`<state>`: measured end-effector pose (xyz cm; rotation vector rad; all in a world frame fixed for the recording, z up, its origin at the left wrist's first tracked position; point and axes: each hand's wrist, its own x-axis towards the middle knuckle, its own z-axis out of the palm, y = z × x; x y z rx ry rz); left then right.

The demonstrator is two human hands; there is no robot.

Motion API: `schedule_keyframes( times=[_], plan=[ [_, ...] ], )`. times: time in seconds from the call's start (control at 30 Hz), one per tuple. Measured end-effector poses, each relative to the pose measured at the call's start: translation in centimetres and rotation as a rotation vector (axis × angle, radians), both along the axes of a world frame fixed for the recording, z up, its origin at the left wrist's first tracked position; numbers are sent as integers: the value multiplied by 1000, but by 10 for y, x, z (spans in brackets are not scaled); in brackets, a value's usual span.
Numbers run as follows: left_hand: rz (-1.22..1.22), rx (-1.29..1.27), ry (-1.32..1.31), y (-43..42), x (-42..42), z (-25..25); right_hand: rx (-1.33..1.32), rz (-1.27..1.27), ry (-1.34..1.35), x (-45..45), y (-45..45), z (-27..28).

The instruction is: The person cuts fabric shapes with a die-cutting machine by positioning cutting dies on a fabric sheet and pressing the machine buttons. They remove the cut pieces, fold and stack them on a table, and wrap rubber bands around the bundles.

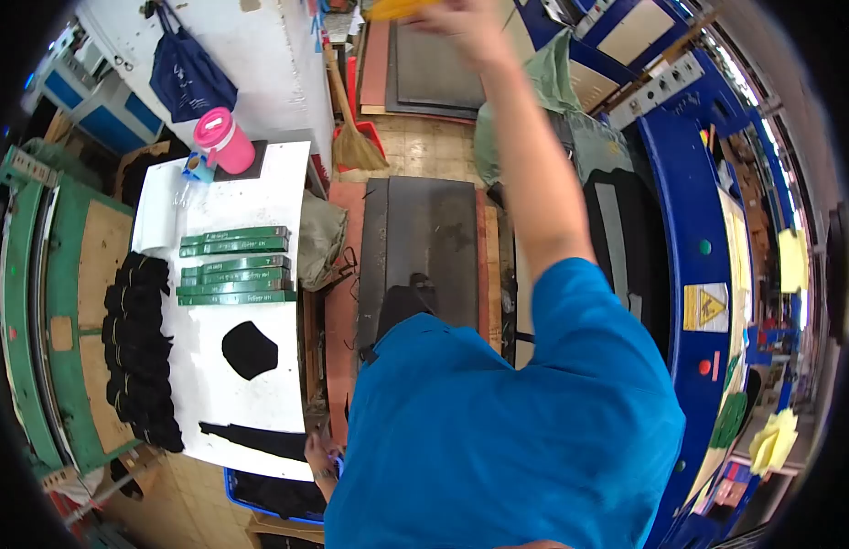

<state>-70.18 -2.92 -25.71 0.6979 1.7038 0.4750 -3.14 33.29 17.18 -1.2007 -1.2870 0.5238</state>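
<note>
My right arm stretches far forward, and my right hand (pixel 456 26) is closed on a yellow thing (pixel 399 8) at the top edge of the view. That thing is cut off by the frame, so I cannot tell its kind. Low beside my body, my left hand (pixel 322 456) is at the near right corner of the white table (pixel 205 366). Its fingers look curled, with a small greyish object just above them that is too small to name. Close by, a long black fabric strip (pixel 260 440) lies along the table's near edge. A black cut fabric piece (pixel 251 350) lies farther up.
Green labelled bars (pixel 234 274), a pink cup (pixel 225 142) and bundled black pieces (pixel 139 352) stand on the table. Dark boards (pixel 424 229) lie ahead of me. A broom (pixel 356 142) leans beyond. A blue machine (pixel 690 274) borders the right; a blue crate (pixel 269 508) sits below the table.
</note>
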Motion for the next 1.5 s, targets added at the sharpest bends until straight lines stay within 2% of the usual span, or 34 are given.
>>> schedule_keyframes(
  times=[0.03,0.13,0.17,0.2,0.23,0.27,0.3,0.4,0.57,0.6,0.77,0.83,0.97,1.1,1.17,1.2,1.27,1.3,1.37,1.5],
  plan=[
    [56,-90,-29,-14,-10,4,169,134,16,-25,29,-30],
    [72,-185,-13,-46,-31,-3,-13,275,171,-97,57,-59],
    [18,7,-151,-79,-63,-67,-67,308,153,-117,68,-73],
    [-117,54,-70,-70,-56,-36,-118,384,144,-153,83,-83],
    [71,-126,-17,-63,-40,-9,-172,353,59,-178,88,-90],
    [232,-251,-64,-62,-35,-5,-223,350,74,-201,109,-111],
    [365,-291,-6,-61,-24,-6,-248,450,175,-220,128,-131],
    [602,-272,-6,-44,16,30,-326,627,239,-265,187,-206],
    [700,-226,-67,-41,72,50,-522,780,296,-353,274,-327],
    [759,-271,-76,-54,80,40,-531,788,321,-370,294,-354],
    [1038,-546,-139,-47,163,83,-749,710,344,-432,382,-477],
    [960,-585,-165,-45,195,88,-822,657,359,-449,411,-510],
    [952,-671,-188,-12,238,108,-883,650,272,-488,453,-550],
    [976,-631,-163,28,253,126,-875,607,93,-524,474,-571],
    [985,-621,-157,39,252,127,-794,670,-90,-536,487,-592],
    [979,-627,-140,44,251,128,-786,680,-85,-542,490,-589],
    [963,-630,-108,52,247,127,-773,692,-353,-552,489,-587],
    [968,-619,-102,57,244,126,-762,697,-346,-560,490,-585],
    [971,-622,-96,64,239,126,-945,652,-189,-577,489,-581],
    [948,-561,-56,81,234,130,-930,604,4,-602,493,-586]
  ],
)
